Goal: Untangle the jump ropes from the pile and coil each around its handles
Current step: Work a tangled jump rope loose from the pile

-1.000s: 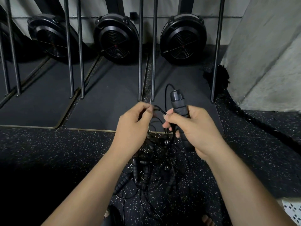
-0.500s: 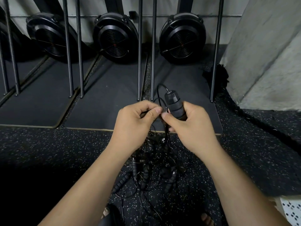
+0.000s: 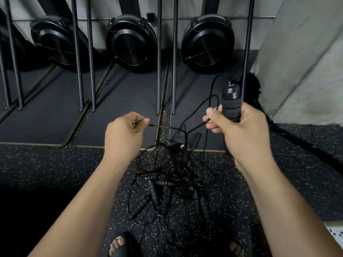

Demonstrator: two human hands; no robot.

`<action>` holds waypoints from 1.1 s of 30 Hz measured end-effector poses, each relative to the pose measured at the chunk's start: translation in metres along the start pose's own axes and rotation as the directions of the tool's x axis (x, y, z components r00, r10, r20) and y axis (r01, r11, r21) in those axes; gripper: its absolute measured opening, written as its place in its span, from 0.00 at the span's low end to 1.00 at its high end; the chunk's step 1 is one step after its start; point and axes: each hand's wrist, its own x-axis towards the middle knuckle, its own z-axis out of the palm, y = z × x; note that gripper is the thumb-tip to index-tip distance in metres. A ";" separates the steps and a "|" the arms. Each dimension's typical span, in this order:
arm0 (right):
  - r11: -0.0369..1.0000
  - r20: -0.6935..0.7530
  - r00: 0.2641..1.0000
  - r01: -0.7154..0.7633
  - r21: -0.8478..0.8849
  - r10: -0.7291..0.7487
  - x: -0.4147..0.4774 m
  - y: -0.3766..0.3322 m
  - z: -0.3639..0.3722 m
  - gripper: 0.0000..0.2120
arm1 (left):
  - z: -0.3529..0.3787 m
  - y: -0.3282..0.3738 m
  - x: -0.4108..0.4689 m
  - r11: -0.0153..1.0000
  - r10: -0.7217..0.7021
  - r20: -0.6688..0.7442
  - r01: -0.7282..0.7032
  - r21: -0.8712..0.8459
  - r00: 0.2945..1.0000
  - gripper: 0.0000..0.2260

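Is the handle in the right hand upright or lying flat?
Upright: the handle stands nearly vertical in the right hand, cap end pointing up.

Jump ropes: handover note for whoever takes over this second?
Left hand pinches a thin black cord stretched toward the pile. Right hand grips one handle upright, thumb and forefinger also pinching cord. Pile lies tangled on the speckled floor between the feet, several handles in it. Done: one handle lifted out. Left: free that rope, coil it, then the rest; none coiled yet.
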 end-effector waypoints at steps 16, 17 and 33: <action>0.974 -0.123 0.992 0.018 0.224 0.010 0.002 -0.034 -0.019 0.03 | -0.007 -0.081 0.022 0.924 -0.230 -0.101 0.250 0.289 0.968 0.09; 0.976 -0.095 0.995 0.006 0.218 0.016 0.001 -0.035 -0.017 0.03 | -0.003 -0.076 0.018 0.930 -0.190 -0.058 0.199 0.310 0.980 0.08; 0.994 0.076 0.996 -0.053 0.099 0.045 -0.013 -0.037 0.002 0.03 | 0.063 0.011 -0.052 0.951 0.276 0.342 -0.204 -0.233 0.898 0.06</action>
